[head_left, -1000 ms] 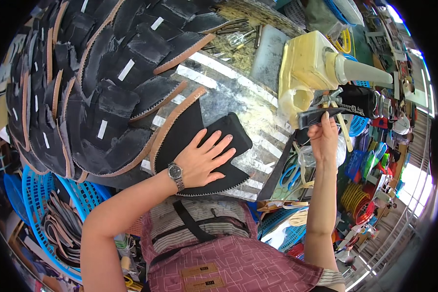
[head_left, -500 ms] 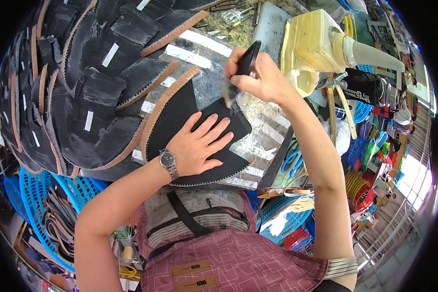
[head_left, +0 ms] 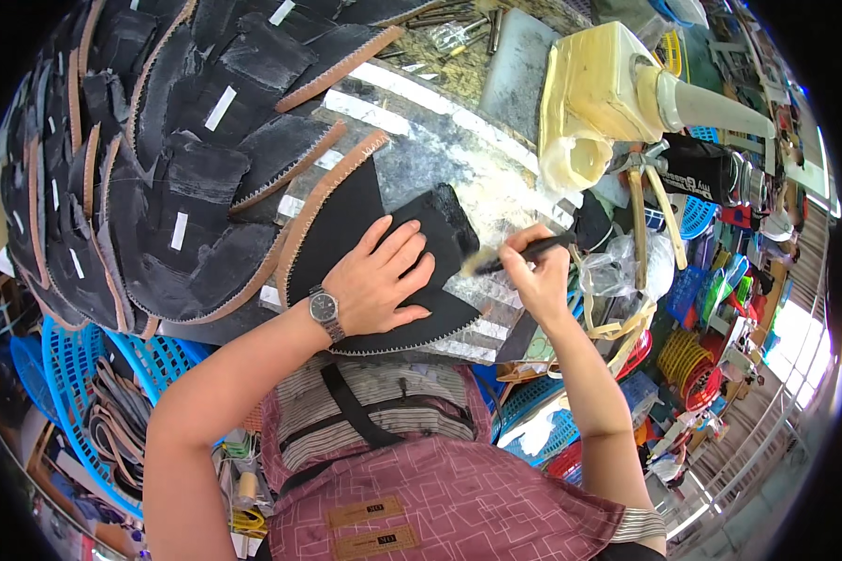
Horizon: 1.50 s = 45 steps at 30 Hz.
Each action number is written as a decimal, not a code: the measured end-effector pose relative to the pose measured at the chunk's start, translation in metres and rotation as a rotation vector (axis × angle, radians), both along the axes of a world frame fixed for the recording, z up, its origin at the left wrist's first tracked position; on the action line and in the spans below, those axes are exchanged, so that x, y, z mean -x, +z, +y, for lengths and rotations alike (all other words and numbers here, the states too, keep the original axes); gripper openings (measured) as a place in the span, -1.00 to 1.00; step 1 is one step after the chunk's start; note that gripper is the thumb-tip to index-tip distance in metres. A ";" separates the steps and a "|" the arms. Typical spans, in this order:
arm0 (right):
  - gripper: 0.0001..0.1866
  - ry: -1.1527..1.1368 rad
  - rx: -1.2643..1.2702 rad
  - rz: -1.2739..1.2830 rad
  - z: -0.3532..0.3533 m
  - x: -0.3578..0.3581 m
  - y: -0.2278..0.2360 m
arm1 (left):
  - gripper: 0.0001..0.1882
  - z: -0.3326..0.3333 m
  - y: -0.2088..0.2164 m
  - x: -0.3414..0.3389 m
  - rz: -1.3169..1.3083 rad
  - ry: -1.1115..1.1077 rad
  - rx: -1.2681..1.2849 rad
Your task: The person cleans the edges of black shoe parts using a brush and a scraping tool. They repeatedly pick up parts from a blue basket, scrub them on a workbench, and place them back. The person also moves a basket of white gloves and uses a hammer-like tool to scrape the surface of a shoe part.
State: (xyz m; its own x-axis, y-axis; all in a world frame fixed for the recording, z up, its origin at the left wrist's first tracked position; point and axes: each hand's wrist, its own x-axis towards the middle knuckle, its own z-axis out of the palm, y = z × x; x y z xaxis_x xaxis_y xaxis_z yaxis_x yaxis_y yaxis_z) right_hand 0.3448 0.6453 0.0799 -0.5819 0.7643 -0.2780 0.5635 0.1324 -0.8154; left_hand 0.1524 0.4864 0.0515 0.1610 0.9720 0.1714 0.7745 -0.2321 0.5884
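Since half a second ago, the right hand [head_left: 538, 276] has swung from the upper edge of the black panel [head_left: 341, 229] to its three o'clock side, taking the brush [head_left: 543, 248] with it. Its fingers pinch the handle near the bristles, probably for close control; the tip meets or nearly meets the panel's edge, though exact contact is hard to tell. Below one o'clock on the panel, a dark, glossy band [head_left: 456, 217] follows the rim.

Left hand [head_left: 374, 285] lies palm down on the panel, grasping nothing, its fingers moderately spread, apparently pinning it flat against the white-striped board [head_left: 430, 159]. The panel overlaps that smeared board, perhaps so that strokes can run past the edge safely.

At two o'clock stands a yellowish, coated container [head_left: 613, 79] with an open cup-like mouth [head_left: 585, 164] facing the worker, conveniently near the right hand; its contents cannot be made out. At eight o'clock, a blue basket [head_left: 65, 365] holds curled dark and tan strips [head_left: 122, 425]. Around ten o'clock, overlapping black pieces [head_left: 196, 224] with tan borders sit close beside the panel.
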 end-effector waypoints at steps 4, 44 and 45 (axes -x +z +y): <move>-0.74 0.107 -0.226 0.398 -0.007 0.053 0.014 | -0.34 -0.005 -0.008 -0.005 -0.060 0.047 -0.071; -0.89 -0.156 0.261 0.488 -0.068 0.066 0.060 | -0.75 -0.076 0.011 0.068 -1.068 0.774 0.706; -0.87 -0.087 0.301 0.407 -0.081 0.077 0.047 | -0.77 -0.073 0.012 0.072 -1.107 0.755 0.705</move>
State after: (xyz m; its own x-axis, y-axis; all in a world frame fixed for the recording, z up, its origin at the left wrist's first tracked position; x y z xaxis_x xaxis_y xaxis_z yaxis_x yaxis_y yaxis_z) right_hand 0.2680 0.5644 0.1265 -0.6263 0.7358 -0.2574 0.1914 -0.1750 -0.9658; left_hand 0.0801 0.4139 0.0633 -0.2928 0.6976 -0.6539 -0.3148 0.5754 0.7548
